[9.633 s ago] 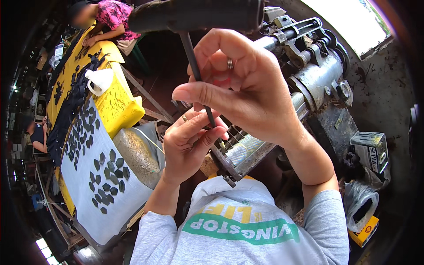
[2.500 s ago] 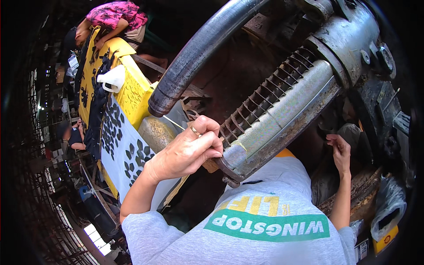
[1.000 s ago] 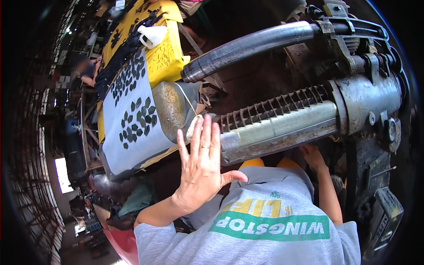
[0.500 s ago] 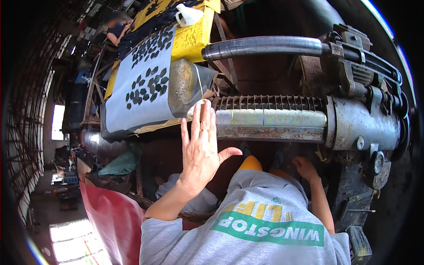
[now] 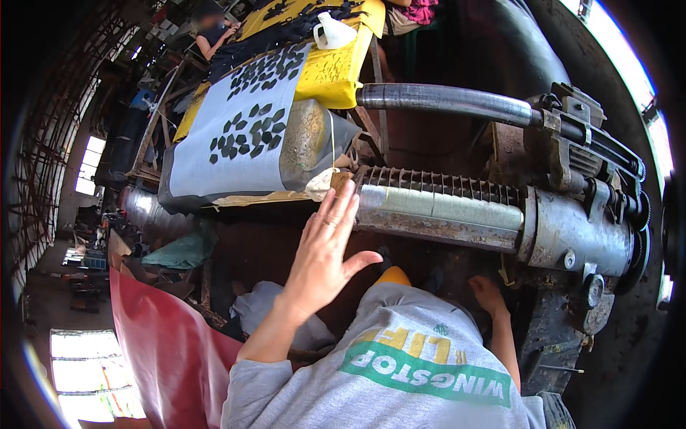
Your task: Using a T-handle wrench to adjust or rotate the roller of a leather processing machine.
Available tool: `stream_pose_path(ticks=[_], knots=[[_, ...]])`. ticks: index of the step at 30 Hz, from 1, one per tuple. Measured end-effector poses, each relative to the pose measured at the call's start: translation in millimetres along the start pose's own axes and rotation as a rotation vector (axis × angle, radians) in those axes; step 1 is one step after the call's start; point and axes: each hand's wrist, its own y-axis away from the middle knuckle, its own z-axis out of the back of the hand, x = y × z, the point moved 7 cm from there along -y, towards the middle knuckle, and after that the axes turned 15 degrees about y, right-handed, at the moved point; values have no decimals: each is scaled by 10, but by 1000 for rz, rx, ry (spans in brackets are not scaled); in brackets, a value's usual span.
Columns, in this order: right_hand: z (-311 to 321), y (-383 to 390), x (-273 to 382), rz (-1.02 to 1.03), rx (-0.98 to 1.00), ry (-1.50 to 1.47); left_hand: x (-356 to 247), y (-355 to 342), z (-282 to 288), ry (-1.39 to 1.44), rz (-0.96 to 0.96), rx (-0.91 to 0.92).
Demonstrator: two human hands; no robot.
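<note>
My left hand (image 5: 323, 252) is stretched out, fingers nearly together and thumb apart, with nothing in it. Its fingertips overlap the near end of a machine bed in view, close to a pale knotted cloth (image 5: 321, 184) with a cord. Whether they touch it cannot be seen. Along that bed lies a pale, cloth-like wrapped strip (image 5: 443, 209), and behind it runs a ridged metal row (image 5: 443, 184). My right hand (image 5: 489, 294) hangs low beside my leg in shadow, fingers loosely apart, holding nothing visible.
A steel roller (image 5: 450, 99) and a metal drum (image 5: 580, 225) belong to the machine. Many dark cut pieces lie on a white sheet (image 5: 214, 171) over the table; a white jug (image 5: 334, 32) stands on yellow material. Red sheeting (image 5: 168, 343) hangs at left. Another person (image 5: 211, 36) is at the far left.
The view has turned, so the machine looks tilted down to the right. My left hand now leans rightward, with its fingers closer together. My right hand stays low.
</note>
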Motion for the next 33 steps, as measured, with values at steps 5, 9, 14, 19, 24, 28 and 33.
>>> stream_pose_path(ticks=[5, 9, 14, 19, 24, 28, 33], knots=[[-61, 11, -90, -14, 68, 48, 177, -162, 195, 58, 9, -120], [-92, -9, -60, 0, 100, 49, 135, -221, 48, 34, 39, -69], [-66, -25, 14, 10, 54, 19, 150, -222, -26, -76, 36, -33], [-51, -12, 5, 6, 28, 13, 75, -177, 7, -167, -7, -67], [-166, -69, -150, 33, 36, -8, 72, -130, -69, -82, 4, -123], [-123, -54, -126, 13, 90, -13, 126, -65, -102, 3, 51, -214], [-192, -138, -179, 9, 142, 6, 114, -11, -128, 114, 71, -294]])
